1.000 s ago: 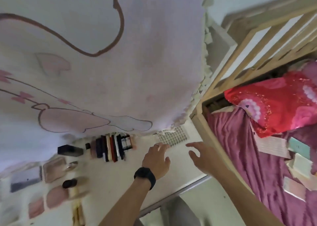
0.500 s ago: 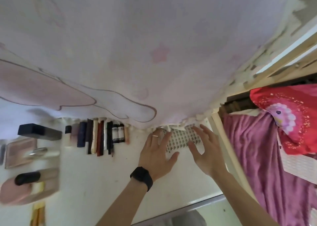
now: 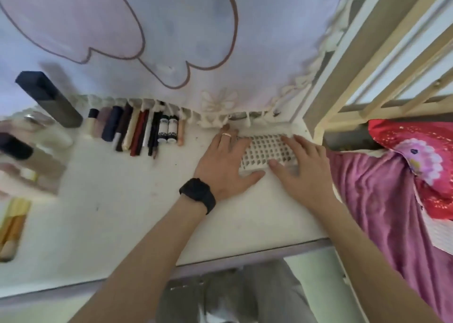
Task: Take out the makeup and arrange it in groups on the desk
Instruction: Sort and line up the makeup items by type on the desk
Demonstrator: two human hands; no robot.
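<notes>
Fingers of left hand (image 3: 225,168) and right hand (image 3: 306,175) now wide, flat on grid tray (image 3: 266,151).

The left hand (image 3: 225,165) lay flat over the left end of the grid tray (image 3: 266,154) and the right hand (image 3: 304,173) over its right end, so its full outline could not be told. Just beyond the tray, the curtain (image 3: 171,40) fringe hid the back of the tabletop (image 3: 122,212) and a dark shape that could not be made out. Far left of the tray, several cases (image 3: 31,156) were blurred and cut by the frame edge, as was a yellow packet (image 3: 13,224). The print on two small white tubes (image 3: 167,131) was too small to read.
</notes>
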